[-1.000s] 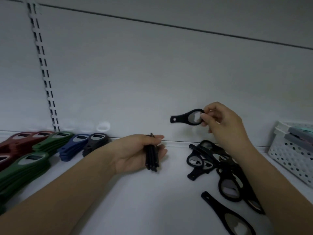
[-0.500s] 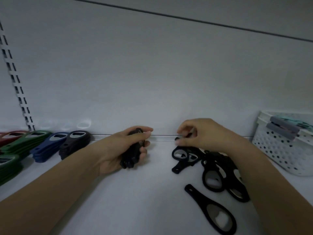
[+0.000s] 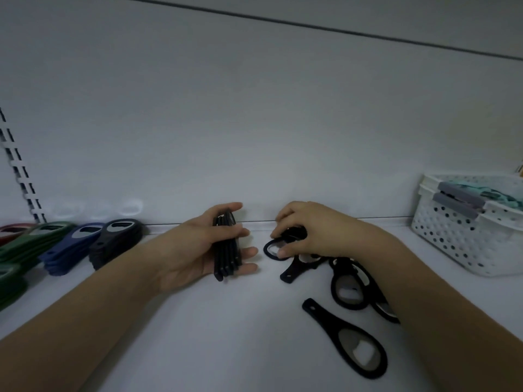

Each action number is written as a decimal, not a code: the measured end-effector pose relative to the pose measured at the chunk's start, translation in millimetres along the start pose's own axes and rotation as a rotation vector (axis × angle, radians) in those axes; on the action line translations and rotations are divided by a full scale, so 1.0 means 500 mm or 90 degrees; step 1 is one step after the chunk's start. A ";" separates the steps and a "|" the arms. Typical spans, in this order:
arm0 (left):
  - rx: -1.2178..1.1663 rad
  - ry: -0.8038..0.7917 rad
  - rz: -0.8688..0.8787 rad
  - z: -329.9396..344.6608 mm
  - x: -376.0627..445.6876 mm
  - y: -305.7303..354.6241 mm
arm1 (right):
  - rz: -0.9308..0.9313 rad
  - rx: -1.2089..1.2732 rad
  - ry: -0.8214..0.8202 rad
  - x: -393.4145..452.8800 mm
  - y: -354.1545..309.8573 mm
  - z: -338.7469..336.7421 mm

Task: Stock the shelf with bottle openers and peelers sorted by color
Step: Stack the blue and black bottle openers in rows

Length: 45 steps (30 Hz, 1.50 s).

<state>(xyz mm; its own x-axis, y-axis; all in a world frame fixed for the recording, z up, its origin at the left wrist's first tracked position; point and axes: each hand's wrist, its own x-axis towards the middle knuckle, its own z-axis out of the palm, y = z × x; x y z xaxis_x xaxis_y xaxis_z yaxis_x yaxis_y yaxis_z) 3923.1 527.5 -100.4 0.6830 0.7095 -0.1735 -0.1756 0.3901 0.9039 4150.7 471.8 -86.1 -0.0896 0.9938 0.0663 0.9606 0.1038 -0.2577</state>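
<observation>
Fingers of left hand (image 3: 195,250) curl round a stack of black openers (image 3: 226,250), held on edge, long axis front-to-back. No readable writing. Right hand (image 3: 314,233), which held one opener aloft 1 s ago, now grips at the loose black pile (image 3: 348,281) on shelf (image 3: 226,349). Sorted rows (image 3: 70,244) sit left, white basket (image 3: 467,230) right.
</observation>
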 end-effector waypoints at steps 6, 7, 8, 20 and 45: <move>0.020 -0.021 0.008 -0.002 -0.005 0.000 | -0.069 -0.108 0.040 0.018 -0.019 0.015; 0.025 -0.030 0.016 -0.003 -0.007 -0.001 | -0.064 -0.108 0.024 0.017 -0.023 0.016; 0.035 -0.037 0.026 -0.004 -0.007 -0.003 | -0.060 -0.107 0.006 0.015 -0.027 0.018; 0.153 -0.016 0.157 -0.010 0.010 -0.017 | -0.066 -0.021 -0.072 0.013 -0.034 0.017; 0.492 0.080 0.030 -0.015 -0.037 0.040 | 0.008 0.258 0.211 0.034 -0.067 0.054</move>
<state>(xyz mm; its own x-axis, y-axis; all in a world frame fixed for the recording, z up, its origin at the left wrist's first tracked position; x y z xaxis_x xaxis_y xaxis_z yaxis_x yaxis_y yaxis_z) 3901.8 526.4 -82.1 0.5936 0.7943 -0.1288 0.3718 -0.1287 0.9194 4109.9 486.1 -102.5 0.0726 0.9356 0.3456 0.7760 0.1647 -0.6088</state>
